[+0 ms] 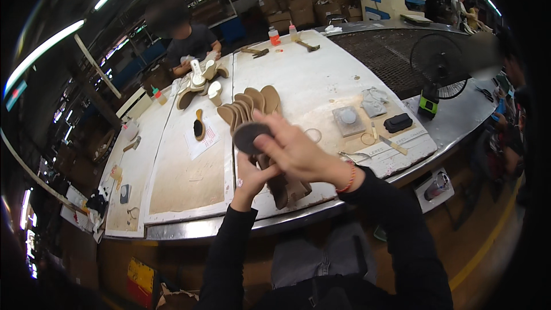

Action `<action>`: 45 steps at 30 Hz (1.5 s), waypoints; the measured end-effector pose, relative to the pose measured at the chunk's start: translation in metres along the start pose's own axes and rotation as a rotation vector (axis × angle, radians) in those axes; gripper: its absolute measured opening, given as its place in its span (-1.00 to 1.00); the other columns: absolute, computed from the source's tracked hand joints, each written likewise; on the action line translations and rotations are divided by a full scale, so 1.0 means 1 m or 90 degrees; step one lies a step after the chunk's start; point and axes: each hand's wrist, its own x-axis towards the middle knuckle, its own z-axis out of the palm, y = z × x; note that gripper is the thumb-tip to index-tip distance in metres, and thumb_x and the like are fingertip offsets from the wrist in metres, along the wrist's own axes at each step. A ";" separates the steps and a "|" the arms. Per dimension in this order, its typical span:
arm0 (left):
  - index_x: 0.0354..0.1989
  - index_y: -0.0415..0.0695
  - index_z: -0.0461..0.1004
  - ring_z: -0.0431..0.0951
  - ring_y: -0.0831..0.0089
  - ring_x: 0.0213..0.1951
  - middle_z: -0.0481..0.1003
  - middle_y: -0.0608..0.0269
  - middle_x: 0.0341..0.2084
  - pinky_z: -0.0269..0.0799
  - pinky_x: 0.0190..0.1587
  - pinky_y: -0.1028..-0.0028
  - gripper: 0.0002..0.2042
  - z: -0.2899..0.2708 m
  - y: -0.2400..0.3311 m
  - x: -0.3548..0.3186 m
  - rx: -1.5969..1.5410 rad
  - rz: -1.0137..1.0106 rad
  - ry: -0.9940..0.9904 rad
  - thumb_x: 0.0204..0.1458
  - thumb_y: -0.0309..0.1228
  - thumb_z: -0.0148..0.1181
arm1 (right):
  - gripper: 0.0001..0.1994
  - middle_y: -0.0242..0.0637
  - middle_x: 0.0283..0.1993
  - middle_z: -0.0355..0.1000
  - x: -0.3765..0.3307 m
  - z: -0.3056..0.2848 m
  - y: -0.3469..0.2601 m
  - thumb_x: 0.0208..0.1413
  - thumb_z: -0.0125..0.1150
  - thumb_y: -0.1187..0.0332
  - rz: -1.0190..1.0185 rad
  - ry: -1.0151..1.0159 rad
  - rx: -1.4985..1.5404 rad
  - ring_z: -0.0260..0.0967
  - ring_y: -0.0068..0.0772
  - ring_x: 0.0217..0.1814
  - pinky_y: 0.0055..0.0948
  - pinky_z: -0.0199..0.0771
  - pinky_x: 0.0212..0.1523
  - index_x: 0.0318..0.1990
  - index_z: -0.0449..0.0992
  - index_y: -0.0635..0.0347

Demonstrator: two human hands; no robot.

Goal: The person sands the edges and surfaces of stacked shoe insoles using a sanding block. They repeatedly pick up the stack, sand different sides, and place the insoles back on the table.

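Observation:
Close in front of me, a shoe sole shows its dark grey rounded end. My right hand grips it, thumb pressed on the dark face and fingers behind. Just below, my left hand is closed around its lower side, its fingers partly hidden. Beneath my hands several brown shoe parts lie near the table's front edge, partly covered. Beyond my hands stands a row of tan, rounded soles, set close together and leaning.
The white worktable carries a brush, hammers, a stone block, a knife, pincers and a black sponge-like block. Across it, a person handles white-lined sandals. A fan stands right.

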 end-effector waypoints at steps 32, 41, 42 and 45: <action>0.02 -0.28 0.28 0.53 0.42 -0.15 0.49 0.09 -0.17 0.45 -0.03 0.41 -0.20 0.049 0.019 -0.014 0.028 0.012 0.024 -0.37 -0.20 0.64 | -0.78 -0.38 -0.27 0.46 -0.006 -0.068 -0.021 0.33 0.07 0.32 0.179 0.010 0.144 0.40 -0.64 -0.34 -0.58 0.42 -0.30 -0.05 0.42 0.31; -0.04 -0.19 0.39 0.45 0.19 -0.06 0.42 0.15 -0.15 0.37 -0.03 0.26 -0.33 0.051 0.006 -0.025 0.213 0.021 -0.025 -0.32 -0.15 0.56 | -0.81 -0.10 -0.42 0.38 0.017 -0.044 -0.041 0.07 0.27 0.39 -0.086 -0.440 -0.286 0.38 0.01 -0.34 -0.14 0.37 -0.30 -0.24 0.41 0.23; -0.02 -0.21 0.37 0.47 0.22 -0.07 0.43 0.14 -0.14 0.38 -0.03 0.28 -0.32 0.048 0.006 -0.024 0.185 0.040 -0.010 -0.31 -0.18 0.56 | -0.82 -0.09 -0.41 0.37 0.016 -0.044 -0.041 0.08 0.27 0.38 -0.090 -0.408 -0.265 0.38 0.01 -0.32 -0.15 0.36 -0.28 -0.25 0.40 0.23; 0.01 -0.26 0.30 0.53 0.31 -0.09 0.47 0.10 -0.12 0.44 -0.02 0.35 -0.30 0.042 0.017 -0.018 0.000 0.065 0.038 -0.29 -0.27 0.57 | -0.82 -0.09 -0.36 0.37 0.004 -0.058 -0.039 0.09 0.27 0.38 -0.055 -0.326 -0.277 0.37 -0.01 -0.26 -0.16 0.35 -0.24 -0.24 0.42 0.22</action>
